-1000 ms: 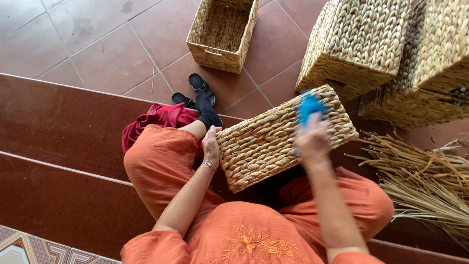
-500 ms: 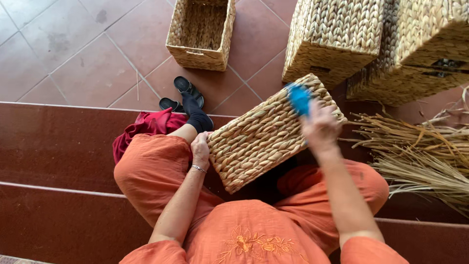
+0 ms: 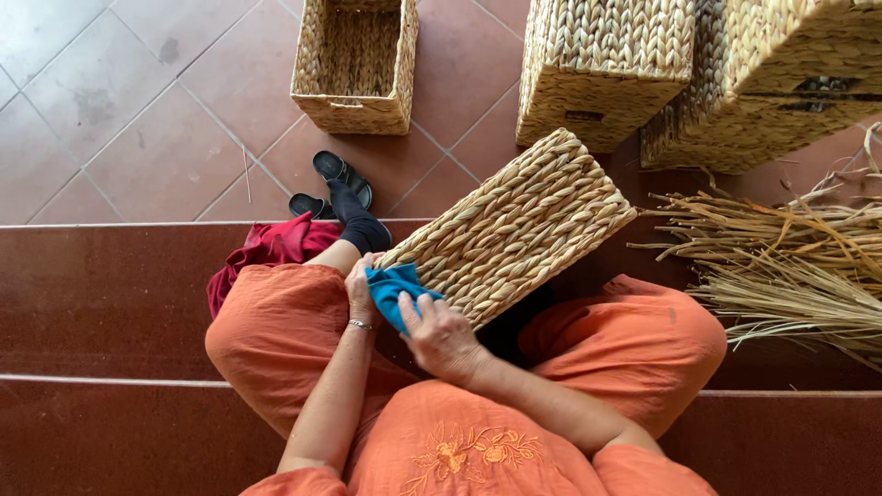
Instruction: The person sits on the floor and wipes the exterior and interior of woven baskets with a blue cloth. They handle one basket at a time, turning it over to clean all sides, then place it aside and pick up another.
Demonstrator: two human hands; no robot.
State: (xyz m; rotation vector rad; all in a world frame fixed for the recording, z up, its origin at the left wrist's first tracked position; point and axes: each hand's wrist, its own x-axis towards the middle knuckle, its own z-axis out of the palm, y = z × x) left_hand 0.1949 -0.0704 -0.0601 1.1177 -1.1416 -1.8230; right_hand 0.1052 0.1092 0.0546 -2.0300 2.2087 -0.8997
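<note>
The person wears a loose orange garment [image 3: 432, 441] of one plain cloth, covering the trunk and both legs, with flower embroidery [image 3: 469, 452] in deeper orange and yellow thread stitched on the chest. The sleeves end short above the embroidery's level, leaving both forearms bare, and a thin silver bracelet [image 3: 359, 323] circles the wrist of the left hand [image 3: 360, 287]; the right hand [image 3: 441, 338], just beside it, is without rings or bands. Beyond the bracelet, a black sock [image 3: 360, 225] covers one foot, near two black sandals [image 3: 333, 184].

four woven baskets [image 3: 514, 230], one blue cloth [image 3: 393, 289], two sandals [image 3: 342, 170]
</note>
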